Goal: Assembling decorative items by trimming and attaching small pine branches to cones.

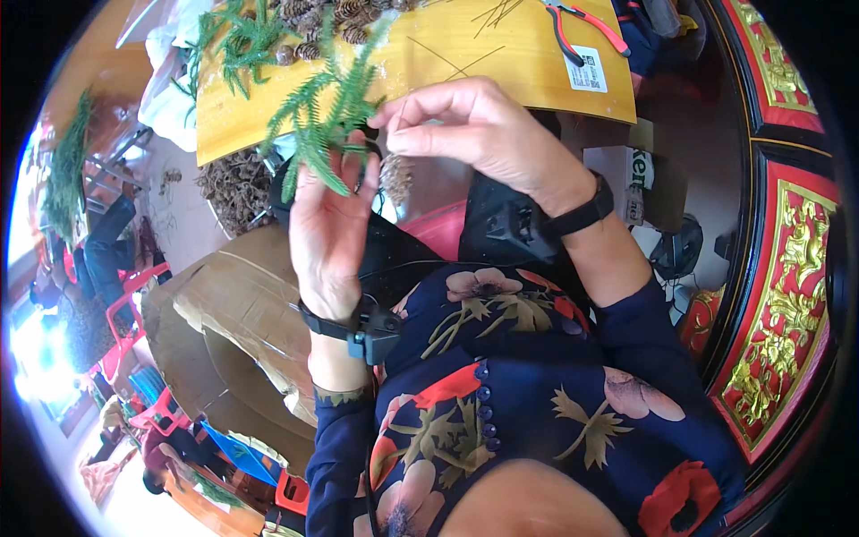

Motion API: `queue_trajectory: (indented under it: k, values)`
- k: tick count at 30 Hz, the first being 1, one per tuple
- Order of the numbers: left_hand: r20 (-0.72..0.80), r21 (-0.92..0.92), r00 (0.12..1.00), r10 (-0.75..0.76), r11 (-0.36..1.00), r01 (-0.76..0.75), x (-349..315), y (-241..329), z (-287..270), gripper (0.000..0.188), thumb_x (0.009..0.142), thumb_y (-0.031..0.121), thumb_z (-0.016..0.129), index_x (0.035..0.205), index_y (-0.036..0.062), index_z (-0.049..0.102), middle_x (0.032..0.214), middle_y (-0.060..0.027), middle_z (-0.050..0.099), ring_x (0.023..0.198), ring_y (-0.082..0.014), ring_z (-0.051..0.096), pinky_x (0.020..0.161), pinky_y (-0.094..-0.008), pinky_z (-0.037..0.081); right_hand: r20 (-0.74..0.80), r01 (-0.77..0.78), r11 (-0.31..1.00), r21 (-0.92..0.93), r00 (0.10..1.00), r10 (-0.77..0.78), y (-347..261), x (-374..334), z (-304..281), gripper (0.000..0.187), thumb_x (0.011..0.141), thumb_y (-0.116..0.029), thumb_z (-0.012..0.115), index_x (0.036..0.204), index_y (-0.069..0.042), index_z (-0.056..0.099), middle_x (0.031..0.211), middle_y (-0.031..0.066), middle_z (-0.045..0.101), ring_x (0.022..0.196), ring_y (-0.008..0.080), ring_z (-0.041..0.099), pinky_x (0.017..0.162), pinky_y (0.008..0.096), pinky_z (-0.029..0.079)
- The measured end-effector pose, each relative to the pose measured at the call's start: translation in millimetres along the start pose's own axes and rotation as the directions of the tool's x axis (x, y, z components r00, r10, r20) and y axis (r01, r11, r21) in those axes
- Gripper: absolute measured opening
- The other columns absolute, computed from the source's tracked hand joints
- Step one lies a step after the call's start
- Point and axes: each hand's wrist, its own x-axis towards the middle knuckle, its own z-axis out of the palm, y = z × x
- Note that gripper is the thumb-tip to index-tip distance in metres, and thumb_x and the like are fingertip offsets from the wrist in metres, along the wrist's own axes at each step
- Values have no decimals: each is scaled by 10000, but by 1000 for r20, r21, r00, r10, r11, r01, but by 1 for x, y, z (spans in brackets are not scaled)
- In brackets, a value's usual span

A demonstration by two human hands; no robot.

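"One green sprig (pixel 335 116) was in the person's left hand (pixel 329 228)," the first speaker said, "near the close edge of a yellow tabletop (pixel 510 85)."

"How was it held?" the second asked.

"The palm was turned up and the fingers grasped the sprig's lower part — though the needles hid some of that grip."

"And the right hand (pixel 474 125)?"

"It was just beside the sprig, thumb and forefinger drawn close together. Whether they pinched anything thin could not be told."

"Where was the pine cone (pixel 396 181)?"

"Just below the right fingertips, between the two hands. What bore it was too small to make out."

"What lay on the tabletop?"

"Brown cones (pixel 349 12) were heaped at the far side, with green branches (pixel 243 46) to their left. Thin brown sticks (pixel 436 55) lay to their right — two of them crossed — and red-handled pliers (pixel 613 34) rested by a white label (pixel 588 72)."

"And lower down?"

"A torn cardboard box (pixel 246 282) stood left of the person's lap."
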Motion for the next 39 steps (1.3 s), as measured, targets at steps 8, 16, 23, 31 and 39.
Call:
queue_trajectory:
  k: [8, 16, 23, 31, 39]
  values:
    - [197, 427, 889, 414, 780, -458, -14, -1, 15, 406, 876, 90, 550, 1264, 20, 452, 1283, -83, 493, 1142, -195, 477, 923, -328, 400, 40, 65, 945, -321, 998, -54, -10, 2, -14, 100, 835, -89, 632, 817, 7, 609, 830, 36, 628, 751, 108, 580, 714, 263, 464]
    - [377, 926, 906, 195, -108, -362, -15, 23, 49, 301, 840, -2, 609, 1134, -14, 547, 1014, -57, 627, 861, -92, 576, 719, -182, 445, 341, 324, 557, -765, 937, -76, -31, 3, -12, 70, 725, -34, 623, 728, -6, 559, 859, 110, 609, 807, 261, 587, 753, 311, 465]
    - [268, 778, 904, 333, 479, -407, 2, 16, 28, 225, 883, 19, 590, 1103, -26, 578, 952, -45, 631, 791, -74, 573, 695, -195, 466, 309, 555, 418, -719, 794, -523, -32, -3, -18, 74, 703, -42, 648, 717, -29, 576, 1163, 117, 601, 1066, 280, 521, 897, 373, 422]
    - [67, 593, 956, 287, 759, -269, 2, 20, 32, 228, 870, 13, 583, 1096, -4, 592, 996, -52, 625, 840, -94, 595, 747, -235, 493, 315, 556, 545, -627, 821, -476, -22, -8, 6, 70, 692, -31, 656, 713, -40, 589, 1188, 104, 602, 1106, 295, 496, 926, 394, 410]
    - [72, 601, 957, 280, 754, -266, -2, 20, 23, 224, 827, -27, 599, 1050, -9, 603, 949, -73, 649, 843, -128, 617, 743, -237, 487, 356, 558, 565, -608, 827, -435, -25, -10, 11, 41, 723, -18, 636, 734, -22, 597, 1018, 101, 654, 985, 248, 561, 835, 337, 451]
